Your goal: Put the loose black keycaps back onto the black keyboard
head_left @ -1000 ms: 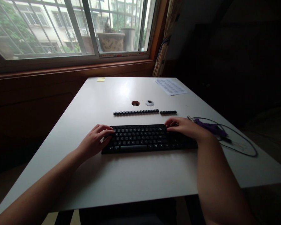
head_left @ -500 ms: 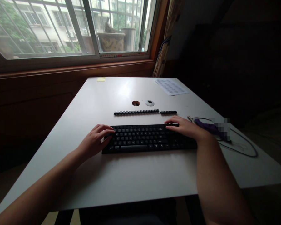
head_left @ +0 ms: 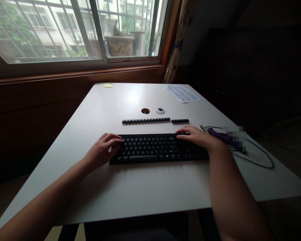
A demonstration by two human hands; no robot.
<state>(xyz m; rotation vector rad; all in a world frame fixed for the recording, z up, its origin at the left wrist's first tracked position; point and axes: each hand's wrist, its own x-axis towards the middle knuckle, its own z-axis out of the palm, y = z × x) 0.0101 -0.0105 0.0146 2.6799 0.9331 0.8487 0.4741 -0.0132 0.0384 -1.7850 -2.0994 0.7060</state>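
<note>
A black keyboard (head_left: 153,148) lies across the middle of a white table (head_left: 140,194). My left hand (head_left: 101,153) grips the keyboard's left end, thumb at its front edge and curled fingers on its top row. My right hand (head_left: 197,136) rests on the keyboard's right part, fingers stretched flat and pointing left along the back rows; nothing shows in it. Just behind the keyboard a long row of loose black keycaps (head_left: 145,120) and a short row of keycaps (head_left: 180,121) lie in a line.
A black cable loop (head_left: 258,157) with a purple tool (head_left: 219,135) lies right of the keyboard. A round cable hole (head_left: 145,110) and its grey cap (head_left: 160,110) sit behind the keycaps. A printed sheet (head_left: 183,93) and a yellow sticky note (head_left: 108,85) lie near the window.
My right hand has slid slightly back and left along the keyboard's rear rows. The left hand and the keyboard have stayed in place.
</note>
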